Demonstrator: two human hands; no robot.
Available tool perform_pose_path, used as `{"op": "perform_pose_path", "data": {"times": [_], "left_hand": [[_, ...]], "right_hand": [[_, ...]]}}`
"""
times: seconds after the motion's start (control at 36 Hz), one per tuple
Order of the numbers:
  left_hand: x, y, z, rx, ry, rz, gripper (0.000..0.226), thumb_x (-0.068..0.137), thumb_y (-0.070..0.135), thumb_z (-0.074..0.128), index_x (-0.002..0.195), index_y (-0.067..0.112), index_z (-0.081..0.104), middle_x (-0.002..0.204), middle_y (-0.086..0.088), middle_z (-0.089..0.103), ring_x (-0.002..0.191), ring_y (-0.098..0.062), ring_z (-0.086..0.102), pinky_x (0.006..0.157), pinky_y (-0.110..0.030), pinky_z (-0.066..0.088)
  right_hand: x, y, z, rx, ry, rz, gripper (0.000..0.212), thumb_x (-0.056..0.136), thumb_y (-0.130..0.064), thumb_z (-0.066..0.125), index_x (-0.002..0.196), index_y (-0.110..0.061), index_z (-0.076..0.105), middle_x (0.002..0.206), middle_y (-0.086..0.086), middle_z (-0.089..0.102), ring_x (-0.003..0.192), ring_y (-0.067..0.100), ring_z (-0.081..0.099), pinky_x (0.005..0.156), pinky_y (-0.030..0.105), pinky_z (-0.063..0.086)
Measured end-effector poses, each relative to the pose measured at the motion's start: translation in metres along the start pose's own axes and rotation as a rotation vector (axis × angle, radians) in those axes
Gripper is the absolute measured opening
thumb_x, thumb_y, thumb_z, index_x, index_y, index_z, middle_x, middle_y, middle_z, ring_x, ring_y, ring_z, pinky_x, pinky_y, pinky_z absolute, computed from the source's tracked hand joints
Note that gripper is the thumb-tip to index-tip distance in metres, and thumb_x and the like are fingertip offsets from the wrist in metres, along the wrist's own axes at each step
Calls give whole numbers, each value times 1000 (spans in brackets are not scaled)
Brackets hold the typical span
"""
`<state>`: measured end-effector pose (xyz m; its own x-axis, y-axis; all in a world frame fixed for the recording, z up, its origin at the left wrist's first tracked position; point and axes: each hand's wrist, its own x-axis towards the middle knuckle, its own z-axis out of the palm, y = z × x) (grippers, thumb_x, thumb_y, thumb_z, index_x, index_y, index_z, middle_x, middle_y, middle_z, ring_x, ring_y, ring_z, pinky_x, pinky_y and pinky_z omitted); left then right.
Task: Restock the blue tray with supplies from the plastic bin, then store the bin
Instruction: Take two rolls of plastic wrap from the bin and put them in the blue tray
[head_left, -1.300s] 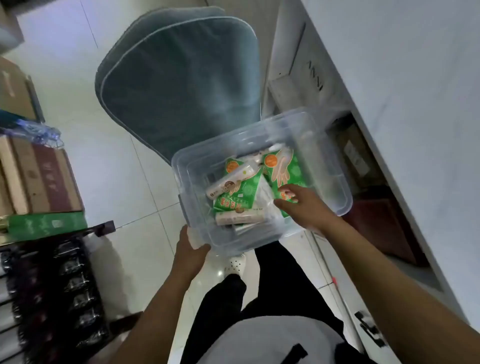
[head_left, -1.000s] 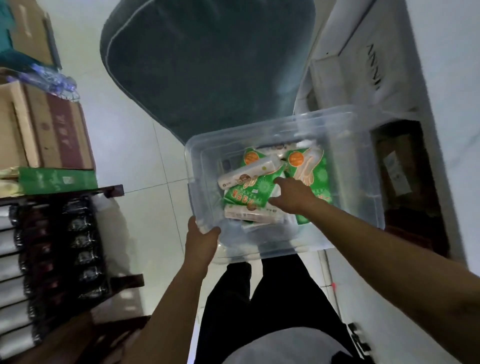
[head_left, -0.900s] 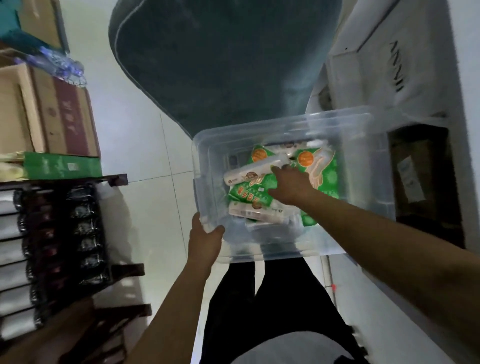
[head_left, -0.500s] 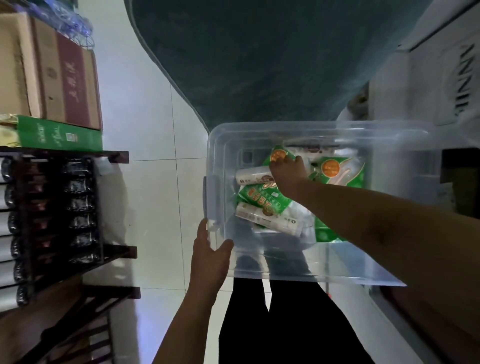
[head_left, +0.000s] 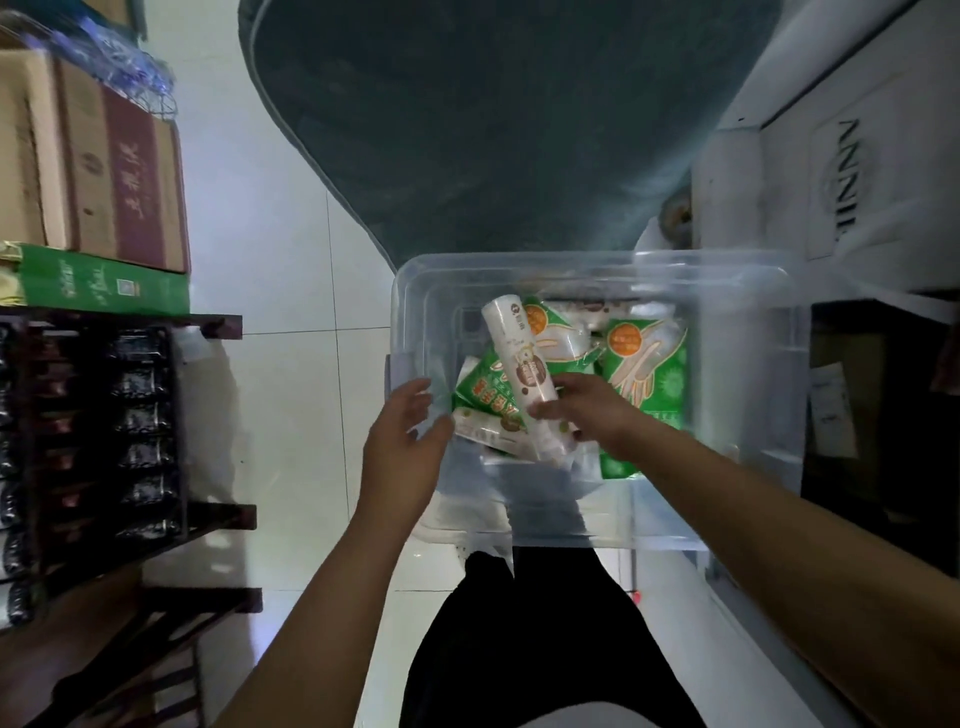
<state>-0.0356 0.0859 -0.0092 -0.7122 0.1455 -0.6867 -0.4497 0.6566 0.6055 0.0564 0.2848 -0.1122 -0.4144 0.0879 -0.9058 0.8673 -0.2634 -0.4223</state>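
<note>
Head view: the clear plastic bin fills the middle right of the frame. The right hand is clamped on the lower end of a white roll, whose long axis runs from that grip up and slightly left toward the upper middle of the bin. Green packets lie beneath it. The left hand, fingers spread apart and holding nothing, sits at the bin's left wall, just beside the roll's lower end. The blue tray is not in view.
</note>
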Motion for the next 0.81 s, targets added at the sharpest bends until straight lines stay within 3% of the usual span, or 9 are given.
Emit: {"op": "perform_pose_path", "data": {"times": [0.08, 0.17, 0.25, 0.31, 0.42, 0.5, 0.58, 0.69, 0.81], "left_hand": [[1, 12, 7, -34, -113, -73, 52, 87, 27, 74, 135, 26, 55, 124, 7, 61, 112, -10, 60, 78, -17, 45], [-4, 26, 11, -122, -176, -123, 63, 82, 36, 78, 139, 27, 52, 120, 11, 64, 100, 2, 60, 76, -18, 46], [-16, 34, 14, -207, -241, -130, 61, 80, 35, 79, 135, 24, 55, 126, 1, 68, 112, -16, 66, 98, -40, 51], [-27, 33, 13, -311, -273, -107, 50, 82, 24, 77, 129, 18, 60, 115, -3, 74, 105, -22, 71, 96, -45, 55], [-46, 20, 6, -442, -249, -76, 37, 83, 9, 75, 118, 11, 64, 105, -7, 77, 98, -25, 74, 85, -44, 60], [-57, 3, -5, -490, -200, -78, 41, 82, 10, 75, 122, 10, 63, 111, -10, 74, 103, -28, 72, 86, -45, 59], [-62, -15, -18, -551, -161, -106, 36, 85, 11, 74, 120, 12, 64, 110, -8, 73, 104, -26, 71, 82, -41, 59], [-69, -35, -35, -630, -65, -165, 35, 88, 13, 72, 122, 11, 64, 108, -7, 71, 99, -19, 70, 76, -35, 58], [-78, -51, -43, -699, 32, -224, 29, 89, 14, 70, 118, 13, 66, 108, -6, 72, 96, -17, 70, 72, -33, 59]], "right_hand": [[-34, -2, 0, 157, -81, -49, 45, 76, -10, 79, 120, -15, 67, 112, 9, 73, 102, 30, 69, 86, 48, 57], [-72, -9, 7, 237, -130, -142, 43, 77, -5, 78, 118, -15, 68, 111, 5, 73, 97, 22, 71, 74, 35, 58], [-107, -13, 20, 242, -117, -234, 42, 76, 0, 77, 113, -18, 71, 101, -1, 74, 82, 9, 69, 60, 20, 53], [-123, -12, 29, 241, -111, -274, 41, 75, 1, 78, 112, -17, 72, 99, 0, 74, 79, 5, 68, 62, 17, 52], [-140, -5, 50, 185, -114, -307, 41, 75, 1, 78, 114, -9, 71, 103, 10, 73, 75, 5, 67, 63, 16, 51], [-139, 0, 60, 160, -171, -272, 45, 76, -3, 79, 119, -13, 70, 112, 16, 71, 86, 13, 67, 75, 28, 57], [-120, 2, 51, 98, -231, -203, 51, 75, -19, 83, 123, -25, 67, 110, 5, 70, 96, 17, 68, 85, 36, 55], [-65, 16, 27, -60, 194, -181, 50, 74, -21, 85, 120, -15, 65, 110, 13, 70, 77, 15, 63, 61, 19, 47], [-13, 40, 35, -603, 291, -99, 58, 80, -25, 76, 133, -13, 55, 131, 16, 59, 110, 33, 62, 89, 37, 51]]}}
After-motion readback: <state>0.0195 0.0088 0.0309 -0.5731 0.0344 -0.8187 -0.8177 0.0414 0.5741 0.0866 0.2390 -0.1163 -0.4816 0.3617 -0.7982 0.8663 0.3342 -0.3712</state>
